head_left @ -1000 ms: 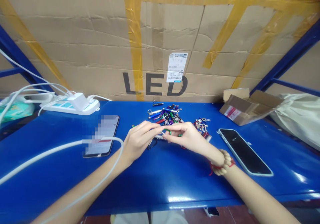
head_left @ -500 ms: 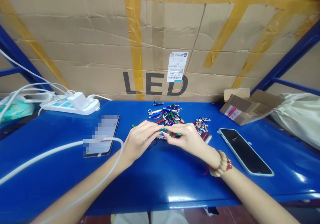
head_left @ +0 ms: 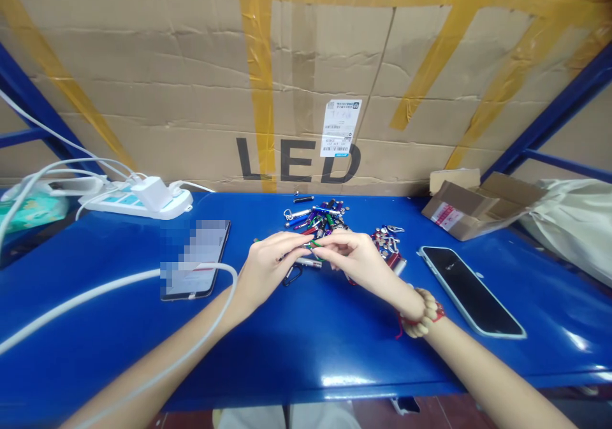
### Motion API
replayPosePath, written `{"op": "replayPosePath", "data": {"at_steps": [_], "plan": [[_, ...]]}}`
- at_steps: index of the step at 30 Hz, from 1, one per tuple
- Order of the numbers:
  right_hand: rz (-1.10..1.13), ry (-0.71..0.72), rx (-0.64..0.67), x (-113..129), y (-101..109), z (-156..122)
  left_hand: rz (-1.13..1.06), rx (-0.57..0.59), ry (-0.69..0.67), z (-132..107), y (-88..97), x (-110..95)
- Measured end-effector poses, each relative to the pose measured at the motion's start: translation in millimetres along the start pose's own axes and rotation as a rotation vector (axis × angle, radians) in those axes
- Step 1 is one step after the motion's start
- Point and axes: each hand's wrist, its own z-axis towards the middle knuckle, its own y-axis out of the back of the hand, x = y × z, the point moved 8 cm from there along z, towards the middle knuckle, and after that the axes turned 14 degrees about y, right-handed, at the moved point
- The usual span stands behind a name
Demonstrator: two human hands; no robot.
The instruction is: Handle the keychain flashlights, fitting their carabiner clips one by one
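My left hand point(head_left: 268, 269) and my right hand point(head_left: 356, 260) meet fingertip to fingertip over the blue table point(head_left: 306, 346). Both pinch a small green keychain piece point(head_left: 314, 245) between them. Just below lie a silver mini flashlight point(head_left: 306, 263) and a black carabiner clip point(head_left: 291, 275). Behind the hands sits a pile of coloured mini flashlights point(head_left: 322, 218), with a smaller heap of clips and parts point(head_left: 389, 241) to its right. A bead bracelet point(head_left: 423, 314) circles my right wrist.
A phone with a lit screen point(head_left: 196, 260) lies left, a white cable point(head_left: 119, 285) running to it. A dark phone point(head_left: 471, 289) lies right. A white power strip point(head_left: 143, 201) is back left, an open small carton point(head_left: 473, 203) back right, a large cardboard box point(head_left: 306, 78) behind.
Both hands rose slightly and drew closer at the fingertips, turning the green piece between them. Nothing else on the table moved.
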Motion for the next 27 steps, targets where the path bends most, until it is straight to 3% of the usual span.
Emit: {"op": "replayPosePath", "data": {"at_steps": [5,9,12,18,21,27], "plan": [[0.241,-0.151,-0.058,-10,-6,-4,-0.061,0.001,0.108,2,0.1,3],[0.184,-0.083,-0.094,-6,-1,-1,-0.229,0.014,0.339,3,-1.7,16],[0.127,-0.053,-0.128,-5,6,0,-0.325,0.035,0.43,3,-4.5,22],[0.332,-0.229,-0.151,-12,0,-3,-0.28,0.033,0.382,5,-3.7,18],[0.377,-0.234,-0.163,-10,-1,-3,-0.237,0.031,0.366,5,-2.9,16],[0.339,-0.186,-0.17,-4,2,-1,-0.028,0.104,0.184,3,-11.9,3]]}}
